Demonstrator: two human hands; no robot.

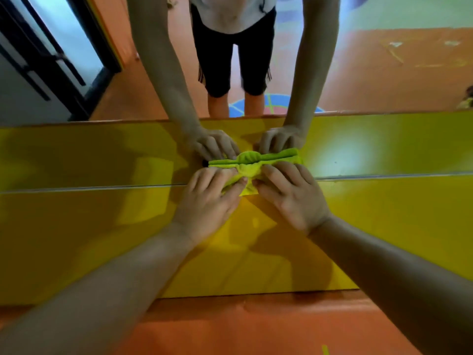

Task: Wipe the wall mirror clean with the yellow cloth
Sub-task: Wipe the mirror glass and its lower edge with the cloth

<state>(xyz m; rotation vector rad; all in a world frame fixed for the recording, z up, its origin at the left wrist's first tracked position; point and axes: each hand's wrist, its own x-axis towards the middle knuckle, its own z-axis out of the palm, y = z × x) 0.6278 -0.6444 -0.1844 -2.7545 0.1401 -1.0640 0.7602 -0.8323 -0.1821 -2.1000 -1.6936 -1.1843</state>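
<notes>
1. Head view: the left hand (pixel 210 201) and right hand (pixel 291 196) press the bunched yellow cloth (pixel 246 172) against the bottom of the wall mirror (pixel 384 73), fingers a little spread.
2. I think wiping is under way; the glass higher up probably still needs doing.

Two grips are in view, the left grip (pixel 210 201) and the right grip (pixel 294 198). There is one yellow cloth (pixel 247 189). One mirror (pixel 384 73) is on the wall, and one yellow panel (pixel 384 226) runs under it. In the mirror I count two reflected hands (pixel 215 144), two legs (pixel 217 106) and one door (pixel 58 55). On the orange floor (pixel 256 326) lies one yellow strip (pixel 325 351), perhaps tape; it is too small to tell.
</notes>
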